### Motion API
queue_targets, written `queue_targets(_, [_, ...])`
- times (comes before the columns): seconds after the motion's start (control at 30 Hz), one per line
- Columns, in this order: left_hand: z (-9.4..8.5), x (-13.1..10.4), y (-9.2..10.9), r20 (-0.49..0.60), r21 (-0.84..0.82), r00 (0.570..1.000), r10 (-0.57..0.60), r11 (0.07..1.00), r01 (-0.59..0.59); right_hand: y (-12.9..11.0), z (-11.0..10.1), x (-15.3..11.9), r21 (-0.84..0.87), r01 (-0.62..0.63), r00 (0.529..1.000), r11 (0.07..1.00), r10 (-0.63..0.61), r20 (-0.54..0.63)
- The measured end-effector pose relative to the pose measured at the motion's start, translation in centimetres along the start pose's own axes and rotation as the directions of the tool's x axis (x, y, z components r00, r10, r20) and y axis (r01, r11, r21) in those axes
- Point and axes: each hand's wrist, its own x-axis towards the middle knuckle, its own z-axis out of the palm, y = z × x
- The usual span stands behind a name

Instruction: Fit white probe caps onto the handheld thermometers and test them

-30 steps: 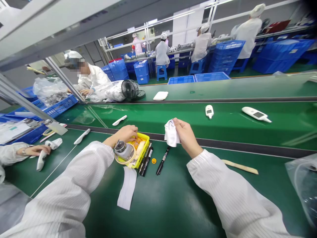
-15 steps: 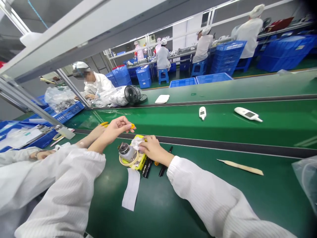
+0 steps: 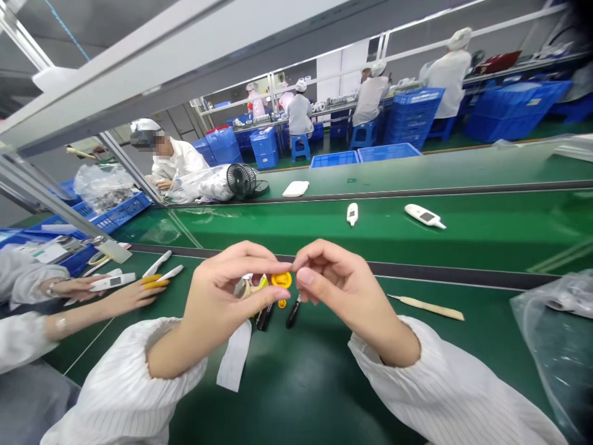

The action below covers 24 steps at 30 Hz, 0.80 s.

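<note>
My left hand [image 3: 236,290] pinches a rolled yellow finger cot [image 3: 281,280] between thumb and index finger, above the green bench. Close on its right, my right hand [image 3: 343,290] has curled fingers, thumb and index fingertip together near the cot's edge. Whether that pinch holds anything is hidden. Another small orange-yellow ring, like a finger cot [image 3: 282,303], lies below on the bench. Black pens, one of them a black pen [image 3: 293,314], lie beside it. A yellow-green tray [image 3: 263,282] is mostly covered by my left hand. A white paper strip [image 3: 235,355] lies nearer me.
At left, a co-worker's hands [image 3: 139,296], with yellow finger cots, handle white thermometers [image 3: 113,281]. A pointed tool with a pale handle [image 3: 430,307] and a plastic bag [image 3: 551,334] lie right. Two white thermometers [image 3: 424,216] rest on the green belt [image 3: 486,228] beyond.
My left hand came right and nearer with the finger cot. My right hand left the white wad in the tray and rose to meet it. The co-worker's hand drew back left.
</note>
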Motion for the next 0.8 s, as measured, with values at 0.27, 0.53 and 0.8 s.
queue_targets(0.27, [3.8,0.5,0.9,0.015,-0.161,1.000,-0.014,0.987,0.016,-0.9,-2.7,-2.1,0.176,-0.111,0.992,0.978,0.100,0.073])
queue_targets(0.53, [8.0,1.0,1.7,0.142,-0.432,0.983,-0.115,0.887,0.166,-2.7,-4.8,-4.1,-0.051,0.114,0.990,0.992,-0.117,-0.074])
queue_targets(0.8, [9.3,1.6,3.5,0.097,-0.163,0.995,-0.018,0.986,0.034,-4.1,-7.2,-5.1,-0.382,0.138,0.984,0.914,-0.169,-0.048])
